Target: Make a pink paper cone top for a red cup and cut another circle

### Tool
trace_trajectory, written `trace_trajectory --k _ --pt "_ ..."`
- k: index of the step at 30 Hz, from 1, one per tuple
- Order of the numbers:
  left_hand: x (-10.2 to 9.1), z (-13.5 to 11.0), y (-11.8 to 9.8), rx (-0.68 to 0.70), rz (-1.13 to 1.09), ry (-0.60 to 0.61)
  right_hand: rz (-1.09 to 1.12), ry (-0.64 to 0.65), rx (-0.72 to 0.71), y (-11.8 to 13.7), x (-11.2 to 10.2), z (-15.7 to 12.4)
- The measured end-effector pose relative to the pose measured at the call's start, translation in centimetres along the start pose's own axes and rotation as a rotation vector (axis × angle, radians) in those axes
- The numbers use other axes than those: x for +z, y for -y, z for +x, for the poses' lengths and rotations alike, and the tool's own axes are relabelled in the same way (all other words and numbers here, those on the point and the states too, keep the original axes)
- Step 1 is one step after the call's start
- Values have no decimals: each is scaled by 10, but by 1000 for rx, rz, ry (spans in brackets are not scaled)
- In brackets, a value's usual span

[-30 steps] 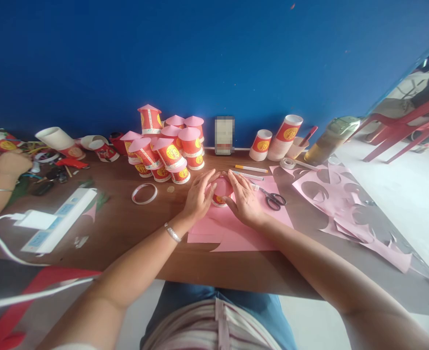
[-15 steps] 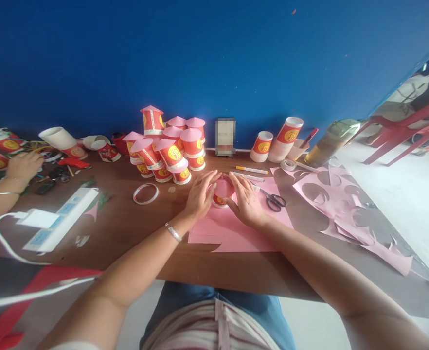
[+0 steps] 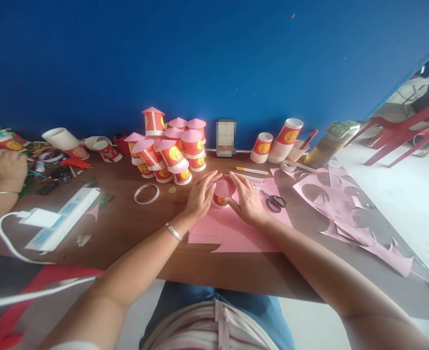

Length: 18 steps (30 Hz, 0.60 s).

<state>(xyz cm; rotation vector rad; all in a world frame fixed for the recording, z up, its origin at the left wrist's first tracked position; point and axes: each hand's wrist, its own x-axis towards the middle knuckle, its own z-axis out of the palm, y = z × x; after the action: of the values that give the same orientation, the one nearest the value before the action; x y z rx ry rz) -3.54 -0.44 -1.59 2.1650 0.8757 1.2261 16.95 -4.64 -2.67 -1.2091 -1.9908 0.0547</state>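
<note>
A red and white paper cup [image 3: 220, 201] with a yellow emblem stands upright in front of me, capped by a pink paper cone [image 3: 224, 187]. My left hand [image 3: 200, 195] curves round the left side of the cone and cup. From the other side my right hand [image 3: 246, 197] does the same, so both hold the capped cup between them. The fingertips nearly meet behind the cone. Beneath lie pink paper sheets [image 3: 251, 233]. Black-handled scissors [image 3: 275, 201] rest just right of my right hand, near a yellow-capped marker [image 3: 251, 171].
Cone-topped cups [image 3: 172, 154] are stacked at the back left, behind a tape roll [image 3: 146, 194]. Plain cup stacks [image 3: 287, 138] and a bottle [image 3: 331, 143] stand back right, above cut pink scraps [image 3: 346, 209]. A power strip [image 3: 63, 218] and a co-worker's hand [image 3: 8, 167] are left.
The co-worker's hand at the far left has moved further left. My own hands stay round the capped cup with hardly any visible change.
</note>
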Motion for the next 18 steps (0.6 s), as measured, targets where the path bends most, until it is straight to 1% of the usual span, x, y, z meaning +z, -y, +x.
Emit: trace_trajectory --k 5,11,15,18 --pt "0 -1 3 -63 -37 -24 33 1 11 -5 -1 -1" --pt "-1 -2 15 -275 -172 53 78 -22 85 -10 -4 -4" --pt "0 -4 20 -289 -343 132 145 -101 139 -10 -5 -4" --pt "2 -5 17 -295 -410 192 171 -153 200 -15 -2 -3"
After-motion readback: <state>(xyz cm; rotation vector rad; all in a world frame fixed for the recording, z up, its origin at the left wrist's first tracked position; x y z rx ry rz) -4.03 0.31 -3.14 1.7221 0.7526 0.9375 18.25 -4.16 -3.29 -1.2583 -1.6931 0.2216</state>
